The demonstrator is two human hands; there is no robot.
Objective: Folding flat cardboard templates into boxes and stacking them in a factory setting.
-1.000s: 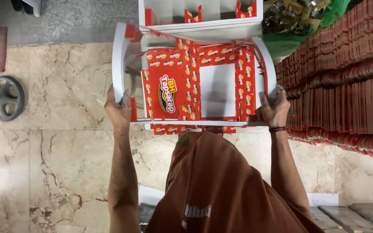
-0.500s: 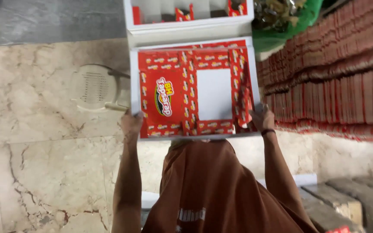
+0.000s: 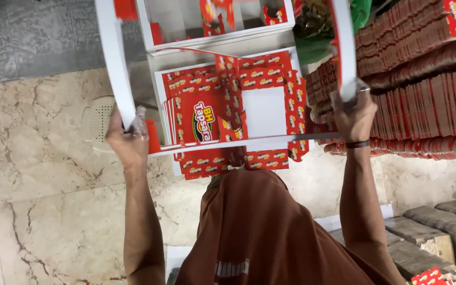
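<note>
Both hands clench the white cardboard sheet held edge-on above the red flat carton stack, left hand gripping its left flap, right hand its right flap, whose tops run out of frame, hiding part of the stack.

Cardboard sheet in both hands: raised side flaps run out past top edge, full shape not visible. Left hand fingertips hidden behind flap. Right hand fingers wrapped round other flap, partly covered. Stack of flat cartons cut off at right edge. White tray cropped at top, contents unclear.
</note>
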